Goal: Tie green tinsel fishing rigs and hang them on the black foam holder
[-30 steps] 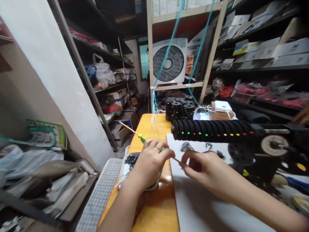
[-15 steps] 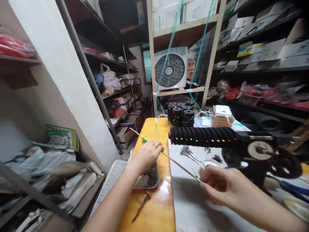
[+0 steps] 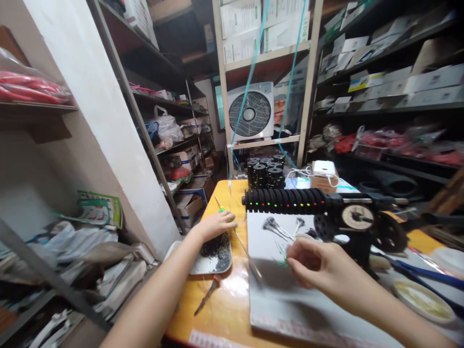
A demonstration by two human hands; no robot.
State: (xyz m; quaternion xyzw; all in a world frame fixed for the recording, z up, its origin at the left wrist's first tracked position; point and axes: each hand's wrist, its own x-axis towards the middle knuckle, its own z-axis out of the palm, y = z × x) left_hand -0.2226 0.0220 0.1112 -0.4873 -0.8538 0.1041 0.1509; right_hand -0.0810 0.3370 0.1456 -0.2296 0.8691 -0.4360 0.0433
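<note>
Red goods in clear wrapping (image 3: 31,88) sit on a shelf at the far left, beside a white pillar (image 3: 78,101). Below them, a green leaflet (image 3: 113,207) leans at the wall above a heap of clutter. Behind the pillar, a rack carries a white plastic bag (image 3: 168,128).

On the yellow tabletop (image 3: 232,295), a white tray (image 3: 227,271) holds many small dark pieces, and the left forearm passes over it. A dark tool with an orange end (image 3: 207,296) lies just on the near side of the tray. The left hand (image 3: 216,226) is palm down, its fingers bent around a thin stick (image 3: 250,259). The stick's far end, with something green and yellow on it, sticks out beyond the knuckles; its near end slants over the edge of a white board (image 3: 271,302).

Beyond, a box fan (image 3: 250,113) stands on a frame, and black discs (image 3: 266,175) are stacked at the tabletop's far end. A black ribbed roller (image 3: 284,201) with coloured dots reaches over the board, above some dark-tipped bundles (image 3: 276,227).

The right hand (image 3: 321,263) is half curled, thumb and forefinger near each other beside thin green bits (image 3: 281,256); whether it grips any of them I cannot tell. Farther right are blue-handled pliers (image 3: 416,271) and a round dish (image 3: 424,300).
</note>
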